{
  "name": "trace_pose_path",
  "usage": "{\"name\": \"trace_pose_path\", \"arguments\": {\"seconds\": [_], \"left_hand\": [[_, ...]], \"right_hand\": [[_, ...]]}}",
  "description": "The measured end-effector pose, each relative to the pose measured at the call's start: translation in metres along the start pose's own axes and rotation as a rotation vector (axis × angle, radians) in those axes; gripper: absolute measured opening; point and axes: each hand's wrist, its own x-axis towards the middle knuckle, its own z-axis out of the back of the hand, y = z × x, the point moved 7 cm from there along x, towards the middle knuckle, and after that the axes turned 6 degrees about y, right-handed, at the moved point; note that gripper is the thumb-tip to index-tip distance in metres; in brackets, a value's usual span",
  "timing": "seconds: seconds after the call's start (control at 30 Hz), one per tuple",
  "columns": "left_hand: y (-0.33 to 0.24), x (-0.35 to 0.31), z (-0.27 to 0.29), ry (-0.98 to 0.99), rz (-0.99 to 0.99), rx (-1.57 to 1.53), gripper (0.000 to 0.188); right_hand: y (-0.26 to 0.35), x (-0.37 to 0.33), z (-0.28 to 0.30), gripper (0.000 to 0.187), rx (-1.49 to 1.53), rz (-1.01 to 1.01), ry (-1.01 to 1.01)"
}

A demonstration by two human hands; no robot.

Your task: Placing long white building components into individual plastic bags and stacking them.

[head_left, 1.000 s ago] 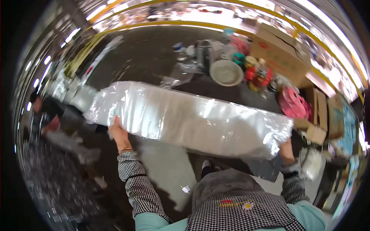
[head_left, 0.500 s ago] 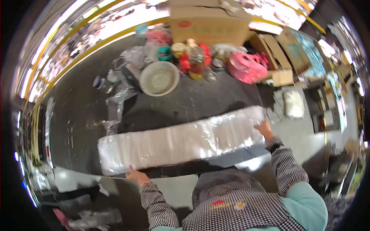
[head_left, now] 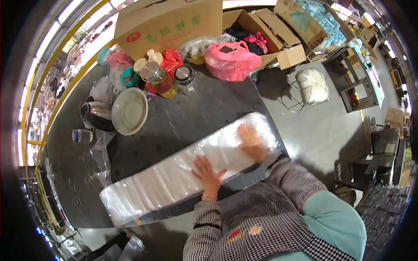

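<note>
A long, flat bundle wrapped in clear plastic [head_left: 152,185], whitish inside, lies slantwise on the dark table, from near left to far right. My left hand [head_left: 209,176] is on its near edge about midway, fingers spread and holding nothing. Farther right, my right hand [head_left: 253,144] is over the bundle's right part, blurred by motion; its outline looks stretched out flat, with nothing seen in it. Whether the right palm presses on the plastic I cannot tell.
Behind the bundle on the table [head_left: 183,126] are a pale bowl [head_left: 130,112], a metal jug [head_left: 96,114], lidded jars [head_left: 187,82] and a pink plastic bag [head_left: 233,61]. A large cardboard box [head_left: 170,26] stands at the back. Beyond the right edge is a cushioned stool [head_left: 311,87].
Both hands have left the bundle's two ends and come inward over it. My view has turned right, and the bundle lies more steeply slanted in it.
</note>
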Motion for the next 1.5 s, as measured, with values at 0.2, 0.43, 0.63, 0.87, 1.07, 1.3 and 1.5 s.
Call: {"name": "trace_pose_path", "arguments": {"seconds": [0.2, 0.43, 0.63, 0.87, 1.07, 1.3, 1.5], "left_hand": [[-0.032, 0.004, 0.015, 0.048, 0.095, 0.015, 0.118], [-0.183, 0.088, 0.012, -0.23, -0.577, -0.231, 0.077], [-0.208, 0.117, -0.013, -0.046, -0.255, 0.012, 0.054], [-0.205, 0.099, 0.002, -0.302, -0.238, 0.013, 0.049], [-0.207, 0.094, -0.001, -0.184, -0.311, -0.093, 0.039], [-0.206, 0.097, -0.011, -0.089, -0.317, -0.032, 0.032], [-0.208, 0.093, -0.016, -0.161, -0.334, -0.028, 0.027]], "right_hand": [[-0.199, -0.067, 0.146, 0.065, -0.625, -0.594, 0.219], [-0.148, -0.11, 0.166, 0.056, -0.258, -0.477, 0.176], [-0.152, -0.132, 0.197, 0.054, -0.181, -0.493, 0.135], [-0.178, -0.141, 0.219, 0.048, -0.139, -0.501, 0.075], [-0.189, -0.147, 0.218, 0.046, -0.057, -0.544, 0.07], [-0.195, -0.14, 0.204, 0.044, 0.01, -0.504, 0.053], [-0.191, -0.134, 0.206, 0.043, 0.077, -0.496, 0.018]]}}
